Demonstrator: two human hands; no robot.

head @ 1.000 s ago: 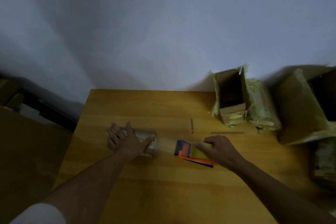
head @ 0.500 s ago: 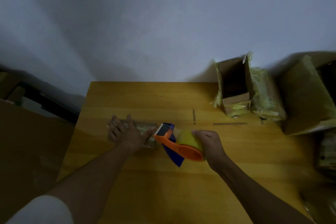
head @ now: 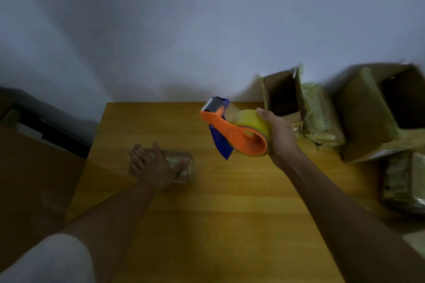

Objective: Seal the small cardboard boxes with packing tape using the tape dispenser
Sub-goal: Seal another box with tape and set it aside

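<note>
Cardboard, light and crushable, the small box (head: 170,165) lies on the table (head: 230,213) under the flat, spread left hand (head: 154,167), while the right hand (head: 279,134) grips the rigid tape dispenser (head: 234,131) by its roll, aloft.

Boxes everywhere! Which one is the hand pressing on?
The small taped box under the left hand, lying alone mid-table; the other boxes sit untouched at the right edge.

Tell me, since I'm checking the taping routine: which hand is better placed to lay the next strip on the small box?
Probably the right hand: it grips the tape dispenser above the table. The left hand lies flat on the small box.
</note>
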